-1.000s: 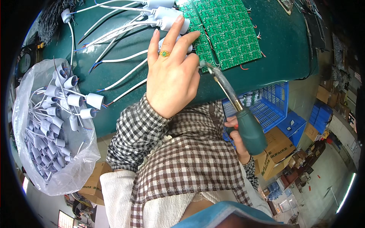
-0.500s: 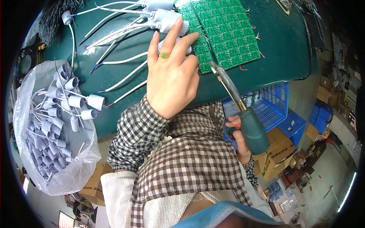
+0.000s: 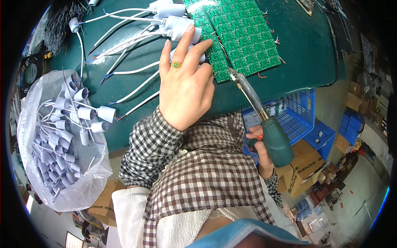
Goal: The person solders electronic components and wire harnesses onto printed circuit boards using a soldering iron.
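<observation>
My left hand point(image 3: 186, 82), a ring on one finger, is curled over a white plastic socket point(image 3: 191, 50) beside the green circuit board panel point(image 3: 252, 37). Its outer fingers are spread, one finger is bent, and the thumb is hidden. More white sockets point(image 3: 173, 21) with white cables point(image 3: 136, 71) lie under and beyond the fingertips. Lower right, my right hand point(image 3: 262, 151) is wrapped round the green handle of a soldering gun point(image 3: 276, 140) with a red trigger. The gun's metal tip is at the panel's near edge, close to a lengthwise gap; whether it touches is unclear.
A clear plastic bag point(image 3: 89, 182) full of corded white sockets hangs at the table's left edge. Dark wire bundles point(image 3: 62, 29) lie far left. Below the table on the right are a blue crate point(image 3: 304, 109) and cardboard boxes point(image 3: 308, 161). Red wire ends stick out along the panel's right side.
The view has shifted slightly, so the table items sit a little lower. My left hand stays over the sockets, and the soldering gun's tip remains by the panel's near edge.
</observation>
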`<state>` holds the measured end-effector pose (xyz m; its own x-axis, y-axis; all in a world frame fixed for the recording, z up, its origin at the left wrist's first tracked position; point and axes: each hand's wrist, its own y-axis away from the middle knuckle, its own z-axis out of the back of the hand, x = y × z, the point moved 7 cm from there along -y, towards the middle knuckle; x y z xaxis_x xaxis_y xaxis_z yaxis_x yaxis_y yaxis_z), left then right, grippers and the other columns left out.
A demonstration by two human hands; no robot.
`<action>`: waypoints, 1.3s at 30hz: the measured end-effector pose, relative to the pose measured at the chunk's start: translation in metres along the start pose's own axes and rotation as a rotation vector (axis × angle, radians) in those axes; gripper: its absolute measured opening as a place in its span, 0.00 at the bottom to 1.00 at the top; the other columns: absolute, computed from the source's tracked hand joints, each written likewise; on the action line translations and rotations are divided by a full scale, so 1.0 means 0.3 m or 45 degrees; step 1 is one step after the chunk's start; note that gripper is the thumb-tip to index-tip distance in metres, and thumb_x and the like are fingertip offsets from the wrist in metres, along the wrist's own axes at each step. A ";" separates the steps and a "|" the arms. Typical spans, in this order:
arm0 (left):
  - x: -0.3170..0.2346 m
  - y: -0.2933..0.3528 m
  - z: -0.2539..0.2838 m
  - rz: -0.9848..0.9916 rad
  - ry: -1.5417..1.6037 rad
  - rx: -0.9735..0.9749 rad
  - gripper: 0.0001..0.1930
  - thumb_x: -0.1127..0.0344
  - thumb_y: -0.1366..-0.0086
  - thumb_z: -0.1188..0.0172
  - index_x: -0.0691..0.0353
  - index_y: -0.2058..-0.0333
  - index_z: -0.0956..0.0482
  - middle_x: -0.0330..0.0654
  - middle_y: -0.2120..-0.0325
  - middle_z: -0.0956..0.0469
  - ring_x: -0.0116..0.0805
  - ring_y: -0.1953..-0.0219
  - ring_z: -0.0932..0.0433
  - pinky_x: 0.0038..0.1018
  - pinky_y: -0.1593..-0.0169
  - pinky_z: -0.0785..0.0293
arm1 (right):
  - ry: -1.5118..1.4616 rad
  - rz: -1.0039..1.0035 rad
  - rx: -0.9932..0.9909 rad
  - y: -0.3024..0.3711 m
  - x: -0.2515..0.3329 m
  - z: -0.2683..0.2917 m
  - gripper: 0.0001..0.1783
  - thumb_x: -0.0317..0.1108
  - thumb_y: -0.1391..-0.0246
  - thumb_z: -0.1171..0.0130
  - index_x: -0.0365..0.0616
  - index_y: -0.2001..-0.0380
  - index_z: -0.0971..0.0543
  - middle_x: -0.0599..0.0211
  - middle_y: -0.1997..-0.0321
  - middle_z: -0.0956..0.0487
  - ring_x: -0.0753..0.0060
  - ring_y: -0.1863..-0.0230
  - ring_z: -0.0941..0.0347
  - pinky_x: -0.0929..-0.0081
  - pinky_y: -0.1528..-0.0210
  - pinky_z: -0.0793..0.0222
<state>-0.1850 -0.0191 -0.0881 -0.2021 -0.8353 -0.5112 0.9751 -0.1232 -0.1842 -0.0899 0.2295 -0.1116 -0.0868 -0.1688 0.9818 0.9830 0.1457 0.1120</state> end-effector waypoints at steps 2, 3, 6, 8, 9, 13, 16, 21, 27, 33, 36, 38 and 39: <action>-0.001 0.004 0.000 -0.003 -0.006 -0.001 0.03 0.69 0.43 0.36 0.59 0.72 0.21 0.41 0.38 0.29 0.52 0.25 0.47 0.56 0.27 0.61 | -0.006 -0.055 0.013 -0.007 0.027 -0.014 0.28 0.38 0.42 0.33 0.28 0.46 0.27 0.48 0.55 0.19 0.59 0.57 0.18 0.63 0.54 0.18; -0.001 0.005 0.001 -0.001 -0.002 -0.007 0.03 0.69 0.43 0.37 0.59 0.72 0.21 0.42 0.38 0.29 0.52 0.25 0.47 0.56 0.27 0.61 | -0.011 -0.112 0.028 -0.009 0.029 -0.021 0.24 0.44 0.37 0.38 0.31 0.51 0.24 0.48 0.52 0.22 0.60 0.56 0.20 0.62 0.51 0.21; -0.007 0.008 0.002 -0.006 -0.003 -0.014 0.03 0.69 0.43 0.37 0.59 0.72 0.21 0.42 0.38 0.28 0.52 0.26 0.46 0.56 0.27 0.60 | -0.072 -0.113 0.000 -0.015 0.034 -0.023 0.24 0.43 0.37 0.39 0.29 0.52 0.24 0.48 0.53 0.22 0.60 0.57 0.20 0.62 0.53 0.20; -0.012 0.008 0.000 -0.014 -0.011 -0.014 0.03 0.69 0.43 0.37 0.59 0.72 0.21 0.43 0.39 0.28 0.53 0.26 0.46 0.57 0.27 0.60 | -0.116 -0.099 -0.027 -0.020 0.031 -0.022 0.23 0.42 0.37 0.39 0.29 0.52 0.24 0.48 0.53 0.22 0.60 0.57 0.20 0.62 0.54 0.19; -0.013 0.007 0.000 -0.014 -0.001 -0.023 0.03 0.69 0.44 0.37 0.59 0.73 0.22 0.43 0.39 0.28 0.53 0.26 0.46 0.57 0.27 0.59 | -0.157 -0.090 -0.049 -0.025 0.029 -0.019 0.23 0.42 0.37 0.40 0.28 0.52 0.24 0.48 0.53 0.22 0.60 0.58 0.20 0.63 0.54 0.19; -0.009 -0.005 -0.007 -0.010 0.013 -0.028 0.03 0.70 0.44 0.37 0.59 0.72 0.22 0.44 0.39 0.28 0.55 0.26 0.46 0.59 0.28 0.58 | -0.191 -0.058 -0.009 -0.068 0.058 -0.019 0.22 0.41 0.36 0.41 0.28 0.53 0.25 0.47 0.54 0.22 0.59 0.59 0.21 0.64 0.56 0.18; -0.011 -0.019 -0.003 -0.030 0.014 -0.033 0.03 0.70 0.44 0.37 0.59 0.72 0.22 0.44 0.39 0.28 0.56 0.26 0.46 0.59 0.28 0.58 | -0.273 -0.038 -0.062 -0.096 0.061 -0.007 0.19 0.38 0.35 0.44 0.28 0.53 0.24 0.48 0.53 0.22 0.61 0.60 0.20 0.64 0.55 0.18; -0.028 0.005 0.059 -0.035 -0.003 -0.070 0.04 0.70 0.47 0.37 0.59 0.72 0.21 0.46 0.39 0.29 0.57 0.27 0.45 0.62 0.29 0.55 | -0.123 -0.028 -0.156 -0.116 0.114 0.010 0.16 0.33 0.32 0.51 0.29 0.55 0.23 0.51 0.55 0.20 0.64 0.62 0.19 0.65 0.57 0.18; -0.052 0.047 0.025 -0.118 0.100 -0.109 0.05 0.68 0.46 0.38 0.60 0.71 0.22 0.48 0.38 0.31 0.55 0.26 0.47 0.60 0.29 0.55 | -0.380 0.167 -0.385 -0.134 0.105 0.069 0.16 0.30 0.32 0.52 0.29 0.49 0.23 0.58 0.59 0.19 0.65 0.60 0.20 0.73 0.66 0.19; -0.090 0.101 0.039 -0.155 0.097 -0.172 0.06 0.69 0.45 0.38 0.62 0.69 0.22 0.50 0.37 0.32 0.53 0.25 0.49 0.59 0.28 0.56 | -0.538 0.080 -0.578 -0.183 0.061 0.167 0.27 0.40 0.29 0.50 0.30 0.37 0.33 0.64 0.62 0.22 0.70 0.58 0.22 0.78 0.71 0.16; -0.094 0.101 0.032 -0.164 0.085 -0.163 0.06 0.69 0.44 0.38 0.63 0.68 0.22 0.50 0.37 0.33 0.53 0.25 0.50 0.59 0.28 0.56 | -0.622 0.078 -0.651 -0.225 0.073 0.221 0.27 0.44 0.30 0.49 0.33 0.38 0.31 0.67 0.62 0.22 0.73 0.58 0.23 0.79 0.71 0.19; -0.108 0.097 0.030 -0.187 0.071 -0.127 0.06 0.68 0.44 0.37 0.62 0.68 0.22 0.50 0.36 0.33 0.55 0.25 0.49 0.59 0.28 0.54 | -0.748 0.069 -0.717 -0.237 0.046 0.291 0.28 0.48 0.30 0.48 0.37 0.38 0.29 0.71 0.62 0.22 0.75 0.58 0.24 0.81 0.74 0.23; -0.113 0.090 0.037 -0.222 0.097 -0.099 0.06 0.68 0.44 0.37 0.62 0.68 0.22 0.50 0.36 0.33 0.55 0.25 0.49 0.59 0.28 0.54 | -0.850 -0.007 -0.739 -0.259 0.008 0.330 0.29 0.50 0.31 0.47 0.39 0.38 0.28 0.72 0.61 0.22 0.76 0.58 0.25 0.80 0.71 0.24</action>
<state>-0.1507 -0.0001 -0.0665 -0.3764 -0.7617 -0.5273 0.9154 -0.2184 -0.3380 -0.1826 0.3144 -0.1028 0.0102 0.4630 0.8863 0.8937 -0.4019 0.1996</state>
